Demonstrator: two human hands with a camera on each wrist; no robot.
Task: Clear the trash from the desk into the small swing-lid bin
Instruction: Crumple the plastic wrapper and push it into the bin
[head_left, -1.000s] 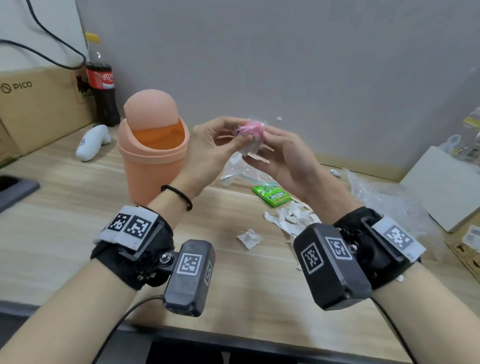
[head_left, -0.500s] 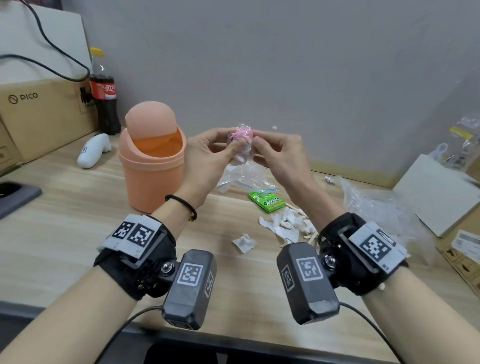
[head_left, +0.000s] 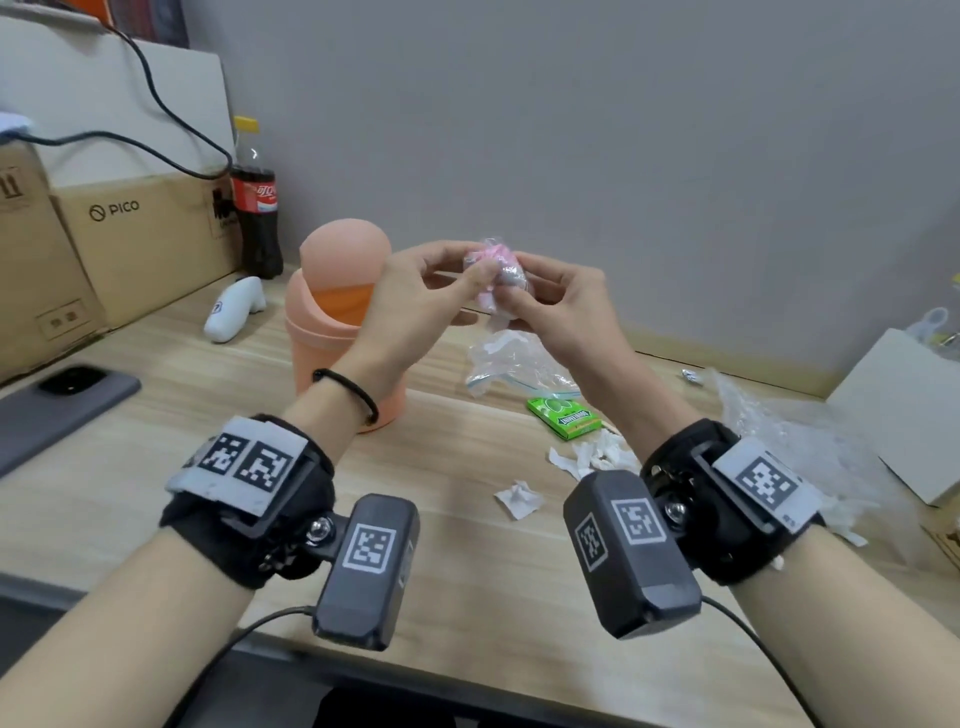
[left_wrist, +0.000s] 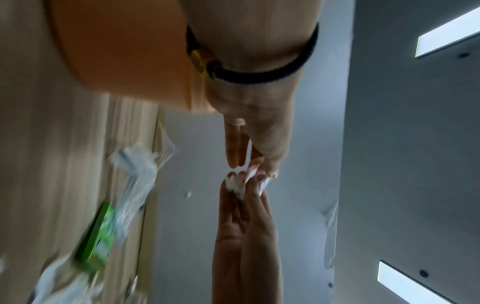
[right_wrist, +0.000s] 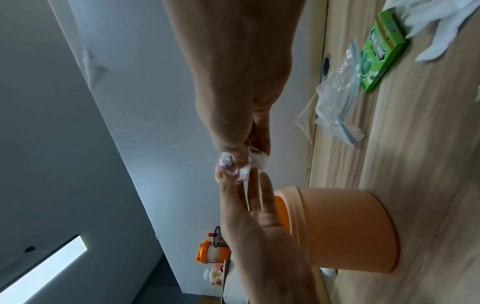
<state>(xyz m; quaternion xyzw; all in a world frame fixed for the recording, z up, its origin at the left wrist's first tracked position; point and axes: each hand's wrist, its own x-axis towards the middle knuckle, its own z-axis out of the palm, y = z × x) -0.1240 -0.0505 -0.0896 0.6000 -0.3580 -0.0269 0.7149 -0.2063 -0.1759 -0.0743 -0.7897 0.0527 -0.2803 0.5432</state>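
Observation:
Both hands hold a crumpled pink and clear wrapper (head_left: 497, 269) in the air, just right of the peach swing-lid bin (head_left: 332, 332). My left hand (head_left: 475, 266) pinches its left side between thumb and fingers. My right hand (head_left: 521, 285) grips its right side. The wrist views show the same wad (left_wrist: 248, 179) (right_wrist: 241, 167) squeezed between the fingertips of both hands. On the desk lie a clear zip bag (head_left: 514, 364), a green gum box (head_left: 563, 415), torn white paper scraps (head_left: 592, 454) and a small paper ball (head_left: 519, 496).
The bin's domed lid (head_left: 345, 254) sits tilted. A white controller (head_left: 234, 309), a cola bottle (head_left: 254, 208) and cardboard boxes (head_left: 135, 244) stand at the left. A phone (head_left: 57, 410) lies near the left edge. Clear plastic film (head_left: 800, 441) and a white box (head_left: 904, 410) lie at the right.
Both hands have stayed together above the desk, working the wrapper into a tighter wad. The right wrist has turned inward. The bin and the desk trash have not moved.

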